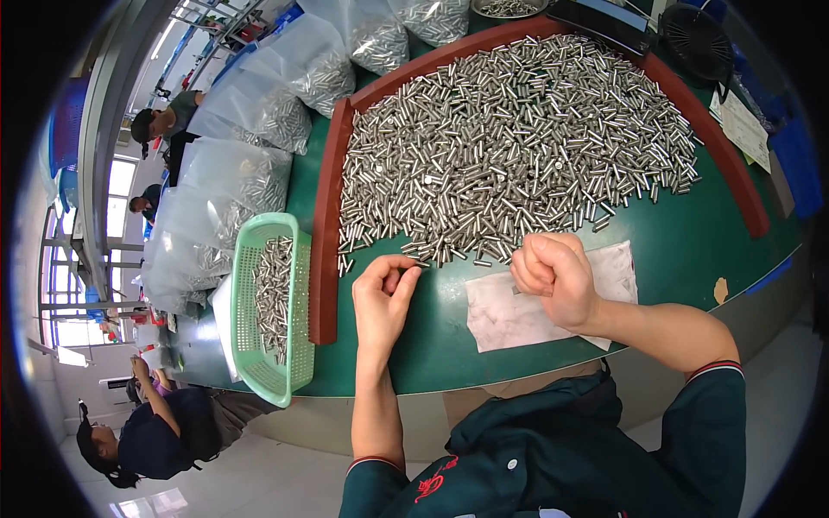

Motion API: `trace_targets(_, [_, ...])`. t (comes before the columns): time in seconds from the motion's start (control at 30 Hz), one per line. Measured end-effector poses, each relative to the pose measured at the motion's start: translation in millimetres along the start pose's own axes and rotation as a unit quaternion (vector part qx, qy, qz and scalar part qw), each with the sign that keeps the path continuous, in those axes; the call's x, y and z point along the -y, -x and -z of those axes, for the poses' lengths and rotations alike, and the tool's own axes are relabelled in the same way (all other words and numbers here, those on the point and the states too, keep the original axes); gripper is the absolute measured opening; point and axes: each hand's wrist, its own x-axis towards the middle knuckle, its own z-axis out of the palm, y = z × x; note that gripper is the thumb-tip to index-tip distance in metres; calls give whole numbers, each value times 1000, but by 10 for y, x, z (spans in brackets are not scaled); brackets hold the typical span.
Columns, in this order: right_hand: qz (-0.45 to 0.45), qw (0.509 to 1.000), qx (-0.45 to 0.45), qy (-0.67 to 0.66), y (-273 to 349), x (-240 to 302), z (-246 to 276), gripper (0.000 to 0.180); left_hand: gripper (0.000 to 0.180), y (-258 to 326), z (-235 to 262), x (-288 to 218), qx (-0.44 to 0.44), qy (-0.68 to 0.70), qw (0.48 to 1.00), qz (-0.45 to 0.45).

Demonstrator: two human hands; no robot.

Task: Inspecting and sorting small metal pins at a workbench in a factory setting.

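A wide pile of short silver metal pins (518, 147) covers the green table (432, 345) in front of me. At the pile's near left edge my left hand (384, 298) is closed, thumb and forefinger pinched at a metal pin (420, 263). To its right my right hand (560, 281) is curled into a fist above a smudged white cloth (501, 324). A small grey bit shows under its fingers, but what the fist holds is hidden. Left of my left hand stands a light green plastic basket (302, 345) with many pins in it.
Dark red wooden strips (325, 293) border the pile. Clear bags of pins (285, 121) line the table's left side. A dark-screened device (600, 24), a black fan (696, 41) and papers (741, 129) lie at the far right. Another person (164, 423) sits at the left.
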Motion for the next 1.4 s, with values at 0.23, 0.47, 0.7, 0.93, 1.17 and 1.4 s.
trace_targets(0.23, [-6,1000,5,4,-5,-1,-3,36,9,-2,-91,-20,-16,-125,985,-114])
trace_targets(0.47, [-12,1000,-2,-12,-12,6,7,36,7,225,-351,-482,119,-22,986,-115])
trace_targets(0.7, [22,998,-18,-59,-24,0,20,36,10,253,-522,-464,148,-45,978,-141])
trace_targets(0.93, [15,999,-16,-49,-17,-7,13,36,10,247,-525,-491,142,-43,979,-141])
trace_targets(1.17, [16,999,-22,-43,-8,-14,0,37,10,252,-534,-471,139,-41,979,-142])
trace_targets(1.4, [39,999,0,-14,36,-63,-50,36,10,238,-523,-467,143,-33,981,-130])
